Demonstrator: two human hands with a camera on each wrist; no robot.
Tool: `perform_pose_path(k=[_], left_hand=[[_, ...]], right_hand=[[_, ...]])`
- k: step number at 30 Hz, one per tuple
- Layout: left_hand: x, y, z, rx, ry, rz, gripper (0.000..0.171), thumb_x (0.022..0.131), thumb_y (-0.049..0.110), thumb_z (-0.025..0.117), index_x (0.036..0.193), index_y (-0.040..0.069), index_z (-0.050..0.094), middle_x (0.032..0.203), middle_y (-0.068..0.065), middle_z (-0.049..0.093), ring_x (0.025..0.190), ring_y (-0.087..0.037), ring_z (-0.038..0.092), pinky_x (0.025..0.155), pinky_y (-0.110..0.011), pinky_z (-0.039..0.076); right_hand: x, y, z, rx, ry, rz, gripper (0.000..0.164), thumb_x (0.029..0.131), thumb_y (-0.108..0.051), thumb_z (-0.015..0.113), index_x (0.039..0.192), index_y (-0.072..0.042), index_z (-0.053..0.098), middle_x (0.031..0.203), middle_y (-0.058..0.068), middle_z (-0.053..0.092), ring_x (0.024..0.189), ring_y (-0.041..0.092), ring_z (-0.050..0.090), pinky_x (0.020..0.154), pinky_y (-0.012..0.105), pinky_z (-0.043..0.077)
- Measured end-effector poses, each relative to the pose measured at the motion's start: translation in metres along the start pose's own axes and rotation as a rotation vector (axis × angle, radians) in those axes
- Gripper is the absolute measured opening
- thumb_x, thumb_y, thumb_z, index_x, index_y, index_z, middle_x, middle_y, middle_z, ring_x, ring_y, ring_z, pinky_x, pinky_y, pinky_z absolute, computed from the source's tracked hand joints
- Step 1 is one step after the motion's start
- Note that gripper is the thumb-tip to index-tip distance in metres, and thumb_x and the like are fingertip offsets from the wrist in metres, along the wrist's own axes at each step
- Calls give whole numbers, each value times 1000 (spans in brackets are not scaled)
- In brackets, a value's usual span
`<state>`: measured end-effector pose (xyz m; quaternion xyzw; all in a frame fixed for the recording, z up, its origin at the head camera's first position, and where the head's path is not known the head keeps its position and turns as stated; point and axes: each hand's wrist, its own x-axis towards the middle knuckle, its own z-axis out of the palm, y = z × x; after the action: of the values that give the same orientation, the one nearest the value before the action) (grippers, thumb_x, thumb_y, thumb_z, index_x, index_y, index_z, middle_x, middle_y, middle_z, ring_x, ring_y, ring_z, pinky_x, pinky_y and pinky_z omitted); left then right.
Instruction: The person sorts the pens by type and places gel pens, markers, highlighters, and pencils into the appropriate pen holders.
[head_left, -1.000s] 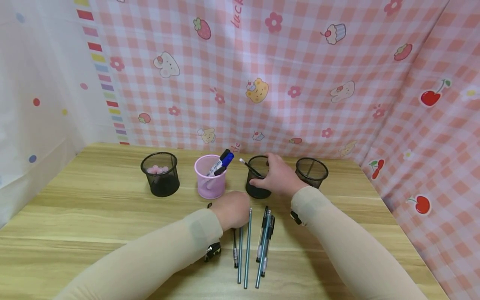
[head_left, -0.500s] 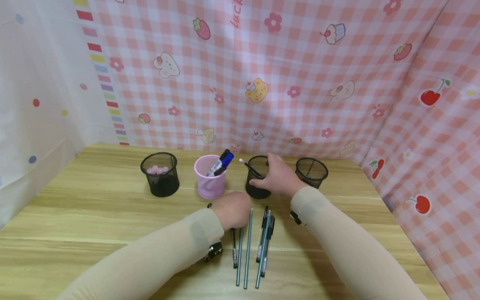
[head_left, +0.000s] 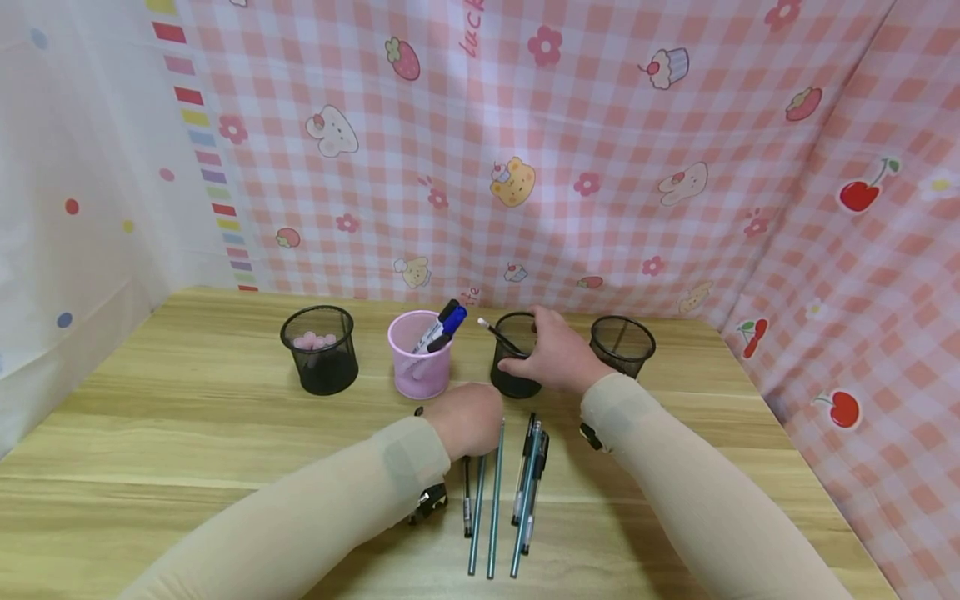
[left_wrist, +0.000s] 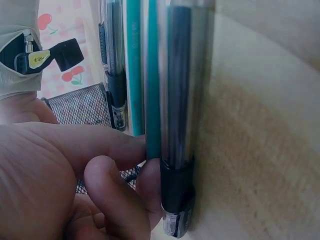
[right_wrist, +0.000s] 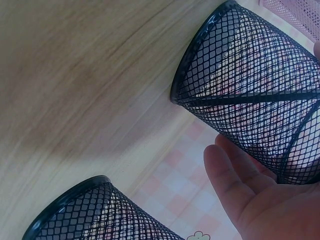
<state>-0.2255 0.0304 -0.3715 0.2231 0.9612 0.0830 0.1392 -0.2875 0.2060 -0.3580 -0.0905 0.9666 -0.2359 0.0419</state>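
Observation:
My left hand is low over the table, its fingers curled at the upper end of a teal pencil. In the left wrist view the fingertips pinch that pencil, close beside a black-capped gel pen. Another teal pencil lies just to the right. Further right are a third teal pencil and two black gel pens. My right hand holds a black mesh pen holder by its right side, thumb in front. A dark pencil with a pale eraser leans inside it.
A lilac pen holder with several markers stands left of the held one. Further left is a black mesh holder with pink balls. Another black mesh holder is at the right. A checked cloth hangs behind the table.
The lower end of the pencil in my left hand has swung slightly left and toward me. My left hand has shifted a touch right. The right hand stays on the pen holder.

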Motion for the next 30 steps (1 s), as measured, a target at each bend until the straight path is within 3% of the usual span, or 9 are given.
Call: perform_pose_path(k=[9,17,21,23,26,28,30], left_hand=[[0,1,-1,-17,-8,-2,19,99,12,62,80,11,68,81,-2,64,68,-17,59,61,-31,49],[-1,1,0,-37,-6,12,18,89,15,75,74,14,65,75,0,63,63,-16,56,57,-30,46],[-2,0,1,-51,3,17,12,86,16,78,93,9,71,84,-1,68,66,-16,58,59,-30,48],[-2,0,1,-70,7,18,31,86,15,77,115,5,72,93,-3,73,68,-17,60,61,-30,51],[-1,-2,0,-129,10,10,59,86,14,77,142,3,62,111,-7,75,73,-17,63,66,-29,53],[0,-4,-2,-170,14,9,62,87,14,76,145,3,58,111,-7,75,74,-17,63,66,-31,55],[1,-6,-4,-212,29,10,52,86,14,76,135,3,62,105,-6,74,73,-17,63,65,-31,54]], right_hand=[[0,1,1,5,2,-4,110,87,-55,81,165,-5,21,160,22,39,139,39,52,111,55,49],[1,3,1,13,5,-5,111,87,-54,81,165,-5,20,162,22,37,140,40,52,112,56,48],[0,2,1,15,5,-5,110,87,-54,81,165,-4,20,161,22,38,139,40,52,111,56,49],[0,2,1,16,4,-6,110,88,-54,81,165,-4,20,162,22,38,140,40,52,112,56,49],[-1,1,0,22,3,-5,111,88,-53,81,166,-4,19,164,22,35,141,41,51,113,56,48],[-1,1,0,22,1,-8,111,88,-53,81,166,-4,19,165,23,33,142,41,50,113,57,47],[-1,1,0,21,1,-11,111,89,-53,80,166,-3,18,167,23,31,144,42,48,114,57,47]])
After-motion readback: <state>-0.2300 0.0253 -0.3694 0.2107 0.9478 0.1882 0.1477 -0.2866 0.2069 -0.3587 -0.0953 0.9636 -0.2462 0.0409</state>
